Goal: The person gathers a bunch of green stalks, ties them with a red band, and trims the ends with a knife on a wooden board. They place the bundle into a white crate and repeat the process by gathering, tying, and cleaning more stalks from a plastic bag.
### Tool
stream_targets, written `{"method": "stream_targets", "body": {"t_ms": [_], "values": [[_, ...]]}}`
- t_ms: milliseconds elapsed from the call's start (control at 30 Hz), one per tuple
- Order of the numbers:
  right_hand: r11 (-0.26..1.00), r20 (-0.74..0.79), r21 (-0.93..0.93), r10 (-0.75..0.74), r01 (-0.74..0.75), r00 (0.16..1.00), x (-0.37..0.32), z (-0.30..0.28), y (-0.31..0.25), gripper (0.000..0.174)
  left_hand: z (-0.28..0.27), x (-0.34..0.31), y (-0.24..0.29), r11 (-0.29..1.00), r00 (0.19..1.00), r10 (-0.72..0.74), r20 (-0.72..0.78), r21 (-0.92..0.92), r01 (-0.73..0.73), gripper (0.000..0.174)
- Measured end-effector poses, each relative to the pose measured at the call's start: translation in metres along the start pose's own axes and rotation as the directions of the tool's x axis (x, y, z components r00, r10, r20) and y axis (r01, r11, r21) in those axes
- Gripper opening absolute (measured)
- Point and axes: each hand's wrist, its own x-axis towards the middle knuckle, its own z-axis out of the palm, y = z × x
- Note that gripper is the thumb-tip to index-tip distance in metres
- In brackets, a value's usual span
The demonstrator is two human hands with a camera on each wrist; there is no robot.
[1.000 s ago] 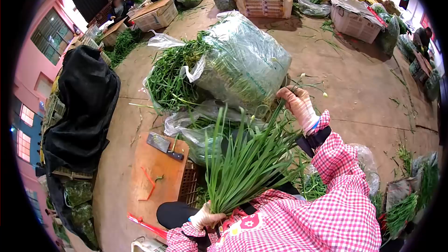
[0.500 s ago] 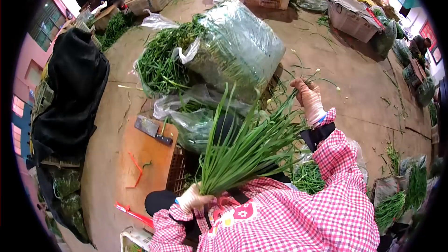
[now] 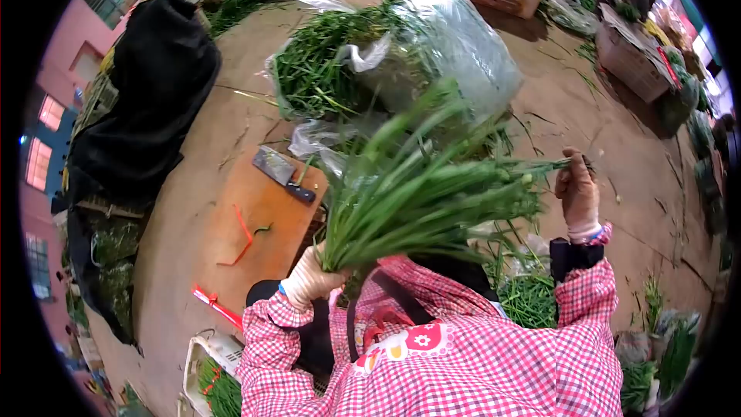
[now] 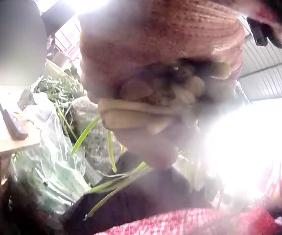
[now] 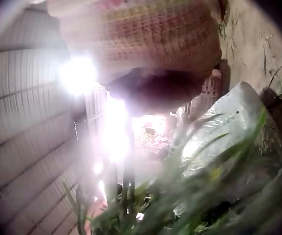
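So the left hand (image 3: 309,279) is wrapped tight round the chive bunch (image 3: 417,201) at its root end, near the chest. The right hand (image 3: 579,193) pinches the leaf tips, well right of the cleaver (image 3: 282,172).

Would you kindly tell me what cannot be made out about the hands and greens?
Right wrist view: glare and blur hide the fingers of the right hand.
Left wrist view: the left hand fills the frame, blurred; any tie on the bunch is unseen.
Head view: blur smears the bunch's tips.
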Motion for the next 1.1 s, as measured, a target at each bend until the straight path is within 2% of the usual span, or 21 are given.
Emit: {"method": "stream_targets", "body": {"t_ms": [100, 167, 200, 233, 267, 300, 400, 500, 533, 567, 633, 667, 700, 733, 767, 800, 833, 900, 967, 1033, 1100], "values": [[0.996, -0.024, -0.078, -0.037, 0.035, 0.999, -0.001, 0.004, 0.003, 0.049, -0.020, 0.002, 0.025, 0.986, 0.945, 0.167, -0.282, 0.039, -0.163, 0.036], [0.987, -0.055, -0.149, -0.075, 0.066, 0.996, -0.006, 0.019, 0.012, 0.054, -0.037, -0.001, 0.030, 0.941, 0.837, 0.183, -0.516, -0.153, -0.301, 0.032], [0.990, -0.026, -0.127, -0.060, 0.056, 0.998, -0.005, 0.025, 0.023, 0.051, -0.051, -0.010, 0.037, 0.952, 0.822, 0.137, -0.552, -0.155, -0.263, 0.030], [0.992, 0.054, -0.126, 0.010, -0.003, 0.998, 0.003, 0.044, 0.017, 0.051, -0.068, -0.016, 0.061, 0.963, 0.808, 0.067, -0.585, -0.173, -0.205, 0.028], [0.989, 0.213, -0.145, 0.073, -0.043, 0.974, -0.004, 0.062, 0.023, 0.050, -0.067, -0.023, 0.072, 0.963, 0.695, 0.099, -0.712, -0.108, -0.248, 0.025], [0.982, 0.365, -0.171, 0.137, -0.079, 0.921, -0.012, 0.084, 0.029, 0.049, -0.077, -0.033, 0.071, 0.970, 0.669, 0.126, -0.733, -0.049, -0.237, 0.024], [0.939, 0.644, -0.246, 0.342, -0.238, 0.684, -0.058, 0.181, 0.050, 0.051, -0.079, -0.047, 0.060, 0.969, 0.435, 0.216, -0.874, 0.138, -0.204, 0.033], [0.883, 0.886, -0.165, 0.329, -0.440, 0.328, -0.108, 0.268, 0.100, 0.070, -0.077, -0.053, 0.013, 0.819, 0.174, 0.365, -0.915, 0.404, 0.407, 0.030], [0.860, 0.892, -0.208, 0.362, -0.466, 0.271, -0.125, 0.292, 0.120, 0.076, -0.074, -0.052, -0.009, 0.719, 0.158, 0.382, -0.910, 0.400, 0.569, 0.028], [0.836, 0.894, -0.251, 0.394, -0.487, 0.215, -0.145, 0.315, 0.143, 0.083, -0.066, -0.052, -0.033, 0.624, 0.188, 0.336, -0.923, 0.368, 0.689, 0.027], [0.654, 0.876, -0.261, 0.469, -0.710, 0.109, -0.186, 0.355, 0.179, 0.090, -0.043, -0.051, -0.090, 0.395, 0.289, 0.135, -0.948, 0.319, 0.861, 0.027], [0.685, 0.912, -0.210, 0.394, -0.697, 0.113, -0.205, 0.371, 0.203, 0.078, -0.030, -0.055, -0.119, 0.320, 0.334, 0.004, -0.943, 0.317, 0.893, 0.027], [0.663, 0.881, -0.270, 0.463, -0.698, 0.099, -0.218, 0.376, 0.196, 0.059, -0.019, -0.060, -0.146, 0.305, 0.365, -0.124, -0.923, 0.315, 0.899, 0.029], [0.545, 0.831, -0.292, 0.552, -0.786, 0.074, -0.230, 0.376, 0.211, 0.050, -0.017, -0.054, -0.235, 0.507, 0.281, -0.206, -0.937, 0.143, 0.850, 0.033], [0.418, 0.768, -0.300, 0.638, -0.858, 0.042, -0.242, 0.370, 0.238, 0.041, 0.000, -0.062, -0.244, 0.343, 0.293, -0.363, -0.884, 0.165, 0.925, 0.034], [0.422, 0.768, -0.290, 0.638, -0.859, 0.053, -0.250, 0.358, 0.262, 0.037, 0.010, -0.065, -0.243, 0.180, 0.272, -0.515, -0.813, 0.207, 0.962, 0.036], [0.401, 0.728, -0.337, 0.684, -0.852, 0.034, -0.253, 0.349, 0.274, 0.032, 0.016, -0.069, -0.226, 0.213, 0.420, -0.559, -0.714, 0.366, 0.906, 0.034], [0.296, 0.660, -0.313, 0.751, -0.902, 0.017, -0.255, 0.334, 0.290, 0.029, 0.035, -0.065, -0.164, 0.340, 0.264, -0.553, -0.790, 0.075, 0.937, 0.028], [0.228, 0.587, -0.303, 0.810, -0.925, 0.007, -0.253, 0.331, 0.297, 0.028, 0.039, -0.072, -0.130, 0.469, 0.347, -0.613, -0.709, 0.027, 0.883, 0.034], [0.338, 0.523, -0.461, 0.850, -0.821, 0.056, -0.241, 0.326, 0.298, 0.026, 0.044, -0.084, -0.124, 0.581, 0.429, -0.509, -0.746, 0.070, 0.811, 0.056], [0.307, 0.588, -0.361, 0.808, -0.881, 0.040, -0.235, 0.318, 0.309, 0.026, 0.053, -0.097, -0.144, 0.824, 0.508, -0.318, -0.800, 0.032, 0.565, 0.060]]}}
